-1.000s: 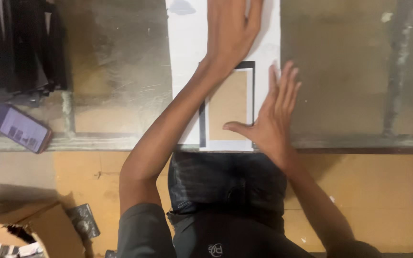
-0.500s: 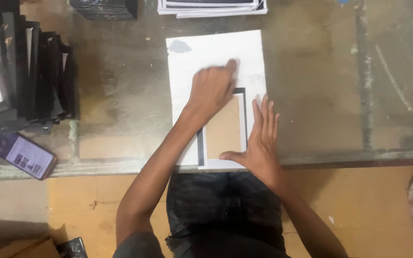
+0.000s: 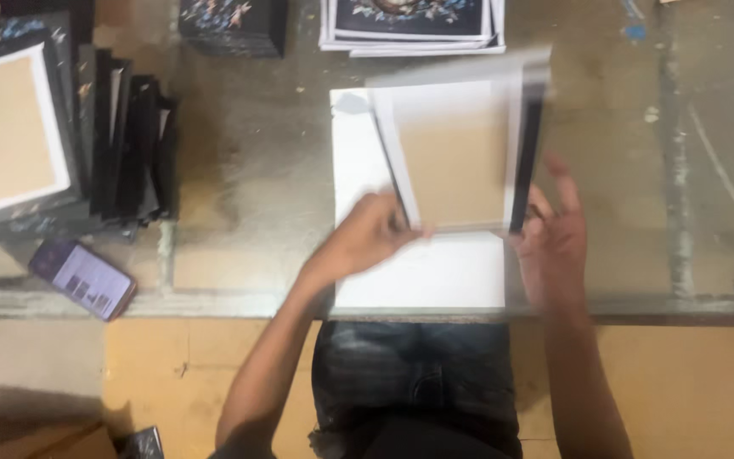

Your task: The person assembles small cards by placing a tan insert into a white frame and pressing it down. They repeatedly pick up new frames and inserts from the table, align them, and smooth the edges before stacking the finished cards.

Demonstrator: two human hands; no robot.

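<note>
A flat rectangular piece (image 3: 456, 153) with a brown card middle, a white border and black edges is lifted off the table, tilted and blurred. My left hand (image 3: 369, 235) grips its lower left corner. My right hand (image 3: 554, 242) holds its lower right edge, fingers spread upward. Beneath it a white sheet (image 3: 422, 272) lies flat on the glass table, reaching to the near edge.
Black-edged pieces (image 3: 61, 136) are stacked at the left, one showing brown card. A phone (image 3: 82, 278) lies near the table's front left edge. Printed sheets (image 3: 414, 21) and a dark box (image 3: 233, 25) sit at the back. A cardboard box (image 3: 36, 442) is on the floor.
Both hands were pressing flat on the piece lying on the white sheet. Now they have gripped its lower corners and raised it off the sheet, away from me.
</note>
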